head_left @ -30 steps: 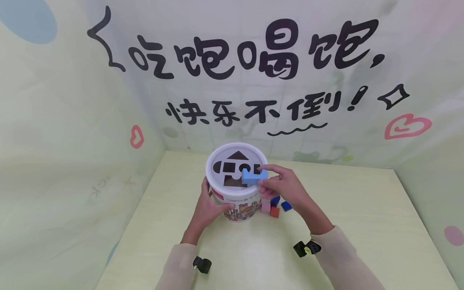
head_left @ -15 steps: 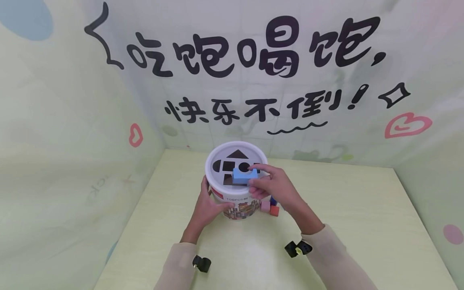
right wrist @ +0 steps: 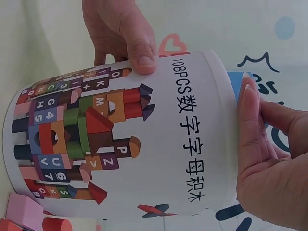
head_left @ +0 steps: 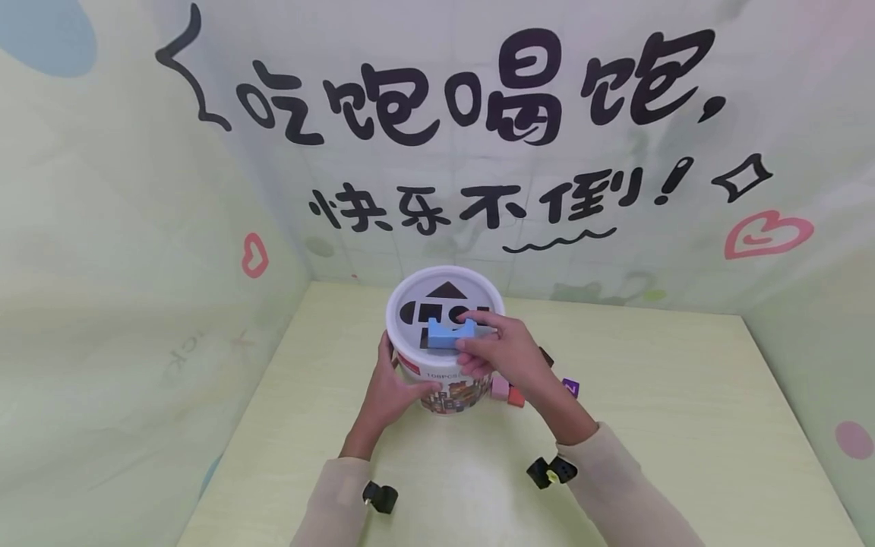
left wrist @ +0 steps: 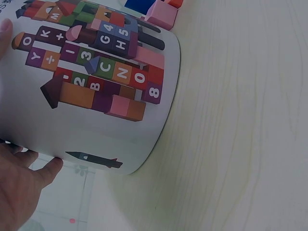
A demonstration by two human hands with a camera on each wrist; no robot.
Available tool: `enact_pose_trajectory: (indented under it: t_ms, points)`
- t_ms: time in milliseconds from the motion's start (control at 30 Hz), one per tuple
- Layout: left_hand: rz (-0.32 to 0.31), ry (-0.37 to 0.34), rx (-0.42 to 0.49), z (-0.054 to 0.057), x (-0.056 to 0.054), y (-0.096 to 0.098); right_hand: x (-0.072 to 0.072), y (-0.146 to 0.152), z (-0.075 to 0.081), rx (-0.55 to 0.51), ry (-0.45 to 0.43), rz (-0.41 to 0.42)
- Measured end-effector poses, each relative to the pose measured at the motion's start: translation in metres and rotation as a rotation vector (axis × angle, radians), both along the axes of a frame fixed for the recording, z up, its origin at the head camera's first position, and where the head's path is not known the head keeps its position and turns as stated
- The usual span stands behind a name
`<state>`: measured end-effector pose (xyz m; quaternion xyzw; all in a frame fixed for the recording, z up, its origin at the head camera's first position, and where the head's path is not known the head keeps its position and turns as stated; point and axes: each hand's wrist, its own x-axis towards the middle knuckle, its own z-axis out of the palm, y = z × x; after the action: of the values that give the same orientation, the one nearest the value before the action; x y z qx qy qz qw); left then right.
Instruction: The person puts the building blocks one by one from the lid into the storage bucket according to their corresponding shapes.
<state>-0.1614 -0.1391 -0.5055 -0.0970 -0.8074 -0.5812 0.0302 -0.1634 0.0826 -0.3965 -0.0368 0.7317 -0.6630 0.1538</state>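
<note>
A white toy-block bucket (head_left: pixel 447 380) stands on the table, printed with coloured letter and number blocks. Its pale lid (head_left: pixel 415 330) has dark cut-outs: a triangle, a half circle, a square, a circle and others partly covered. My left hand (head_left: pixel 391 395) grips the bucket's left side, thumb across the front, which the right wrist view also shows. Over the lid's near part, my right hand (head_left: pixel 506 353) pinches a light blue block (head_left: pixel 444 336) with a curved notch facing up. That block covers most of a cut-out below it. I cannot tell whether it touches the lid.
Right of the bucket lie a pink block (head_left: pixel 500 388), an orange-red block (head_left: pixel 516 396), a purple block (head_left: pixel 570 387) and a dark block (head_left: pixel 545 355), partly behind my right arm. A printed backdrop (head_left: pixel 615 273) rises behind the table.
My right hand has carried the light blue block leftward over the lid, to the near cut-out. The left hand has kept its grip on the bucket. The purple block has come into sight.
</note>
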Motion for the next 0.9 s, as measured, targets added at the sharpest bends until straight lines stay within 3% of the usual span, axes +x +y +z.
enact_pose_trajectory:
  t_ms: [100, 333, 733, 833, 900]
  points:
    - [0.01, 0.006, 0.006, -0.015, -0.006, -0.003, 0.0, -0.004, 0.001, 0.002, -0.01, -0.018]
    - [0.013, 0.036, 0.026, -0.017, -0.005, -0.002, 0.0, -0.013, 0.005, 0.025, -0.011, -0.036]
    - [0.009, 0.001, 0.018, -0.014, -0.007, -0.002, -0.004, -0.019, 0.006, 0.083, 0.014, -0.039]
    - [0.007, -0.019, 0.01, -0.01, -0.006, -0.001, -0.005, -0.021, 0.007, 0.096, 0.012, -0.038]
    - [0.004, -0.026, 0.004, -0.001, -0.002, 0.0, -0.004, -0.022, 0.008, 0.099, 0.005, -0.038]
